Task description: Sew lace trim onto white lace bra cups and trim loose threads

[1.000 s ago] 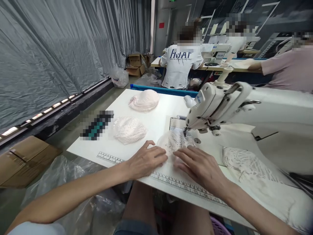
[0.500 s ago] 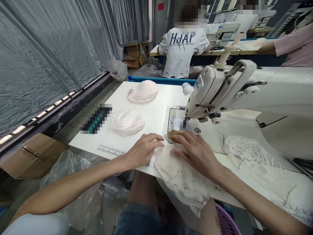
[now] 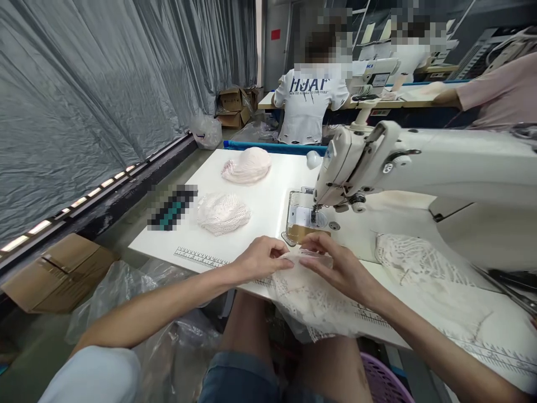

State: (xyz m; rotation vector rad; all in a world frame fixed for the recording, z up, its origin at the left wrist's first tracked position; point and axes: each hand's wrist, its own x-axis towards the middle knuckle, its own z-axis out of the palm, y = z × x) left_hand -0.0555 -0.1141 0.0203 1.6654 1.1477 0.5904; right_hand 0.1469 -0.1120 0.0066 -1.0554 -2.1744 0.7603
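A piece of cream lace fabric (image 3: 312,299) lies over the table's front edge and hangs above my lap. My left hand (image 3: 265,258) pinches its upper edge between thumb and fingers. Just to the right, my right hand (image 3: 335,264) grips the same edge, thumb under and fingers curled over. Both hands are slightly in front of the sewing machine's needle plate (image 3: 305,217), and the fabric is apart from the presser foot (image 3: 314,214). The white sewing machine (image 3: 377,159) stands to the right of the needle area.
Two bunched lace pieces, one nearer (image 3: 223,214) and one farther (image 3: 246,165), lie on the left of the white table (image 3: 268,215). More lace fabric (image 3: 419,260) rests at right near dark scissors (image 3: 509,288). A cardboard box (image 3: 59,271) and plastic bags are on the floor. Co-workers sit ahead.
Both hands have drawn the fabric's edge back from the needle plate toward me and lifted it slightly. The fingers have gone from lying spread on it to pinching it. The view has shifted a little.
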